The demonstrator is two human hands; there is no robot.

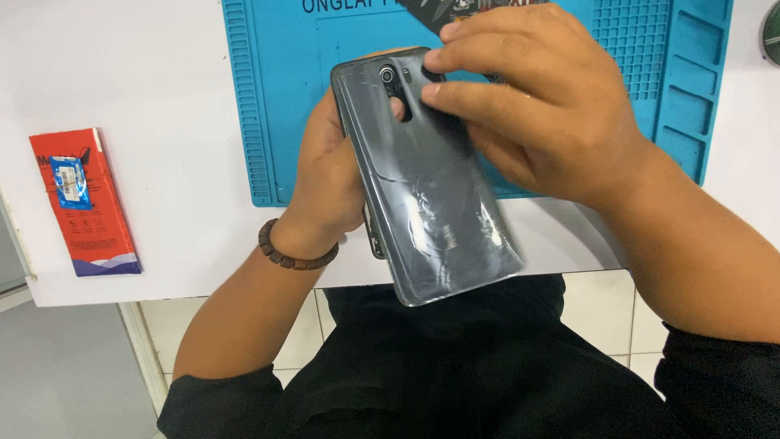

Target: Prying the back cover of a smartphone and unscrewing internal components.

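Left hand (325, 183) cradles cracked grey glossy phone back (422, 179) from below, rear up, over white table (162, 89) edge. Right hand (528, 106) pinches its top near camera. Blue silicone repair mat (268, 97) at 12 o'clock; red flat packet (84, 203) at 9.

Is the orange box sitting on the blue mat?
No, the orange box lies on the white table, left of the blue mat and apart from it.
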